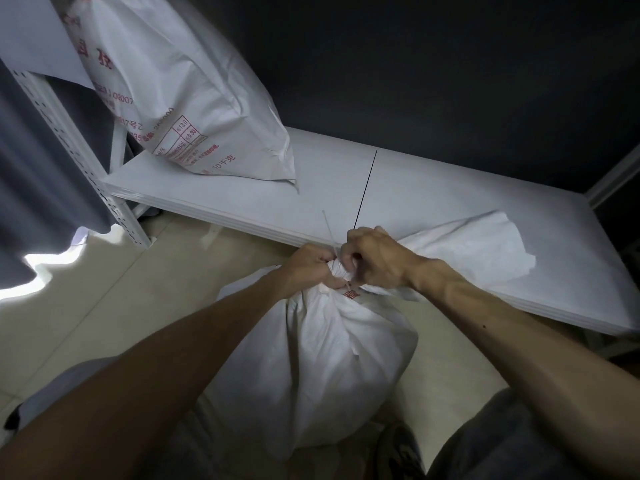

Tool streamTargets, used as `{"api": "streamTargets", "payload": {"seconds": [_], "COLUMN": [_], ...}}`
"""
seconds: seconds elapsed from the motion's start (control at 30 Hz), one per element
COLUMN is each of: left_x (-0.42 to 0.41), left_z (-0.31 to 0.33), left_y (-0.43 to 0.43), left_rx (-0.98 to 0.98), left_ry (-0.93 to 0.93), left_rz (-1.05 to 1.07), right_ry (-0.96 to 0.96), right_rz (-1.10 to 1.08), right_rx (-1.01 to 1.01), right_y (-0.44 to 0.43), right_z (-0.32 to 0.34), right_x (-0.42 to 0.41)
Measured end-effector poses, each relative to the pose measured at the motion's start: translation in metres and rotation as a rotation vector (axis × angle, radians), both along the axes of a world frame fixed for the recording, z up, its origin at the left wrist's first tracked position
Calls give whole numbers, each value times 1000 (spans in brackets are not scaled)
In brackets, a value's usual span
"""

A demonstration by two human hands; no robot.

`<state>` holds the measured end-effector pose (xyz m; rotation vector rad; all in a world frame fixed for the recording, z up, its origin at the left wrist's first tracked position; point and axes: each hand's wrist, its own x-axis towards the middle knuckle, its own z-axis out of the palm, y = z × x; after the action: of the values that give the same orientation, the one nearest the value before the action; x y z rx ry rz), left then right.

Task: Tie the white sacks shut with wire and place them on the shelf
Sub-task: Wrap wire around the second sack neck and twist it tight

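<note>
lower centre: a bulging white sack (311, 358), neck bunched, wire (329, 231) sticking up. your left hand (308, 268) and right hand (375, 261) clench that neck.

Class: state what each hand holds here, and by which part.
Both the left hand and right hand grip the white sack at its gathered neck, where a wire end sticks up.

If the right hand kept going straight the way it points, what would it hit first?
Probably the left hand, right across the gathered neck of the sack; depth is hard to judge.
</note>
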<state>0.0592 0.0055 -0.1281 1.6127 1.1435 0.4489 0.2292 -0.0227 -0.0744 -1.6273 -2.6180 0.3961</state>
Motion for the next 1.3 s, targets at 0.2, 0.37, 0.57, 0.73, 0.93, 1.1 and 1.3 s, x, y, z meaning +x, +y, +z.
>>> {"api": "streamTargets", "payload": {"seconds": [0.2, 0.37, 0.57, 0.73, 0.93, 1.1, 1.3], "left_x": [-9, -5, -5, -6, -7, -12, -20], "left_z": [8, 10, 9, 5, 2, 0, 0], "left_y": [4, 4, 5, 7, 9, 13, 15], "left_rx": [-92, -119, -164, -163, -231, -334, -463], "left_ry": [-17, -10, -24, -64, -116, -153, -336], "left_rz": [-28, -36, -22, -46, -76, -65, -74], "right_ry": [119, 64, 2, -42, -19, 58, 261], "right_rz": [180, 341, 388, 448, 442, 397, 111], "right_rx": [360, 500, 679, 753, 742, 702, 382], "right_y": [-16, -26, -26, -23, -23, -23, -27], "right_z": [-25, -38, -48, -47, -45, -47, -57], "right_x": [18, 20, 12, 9, 5, 3, 0]}}
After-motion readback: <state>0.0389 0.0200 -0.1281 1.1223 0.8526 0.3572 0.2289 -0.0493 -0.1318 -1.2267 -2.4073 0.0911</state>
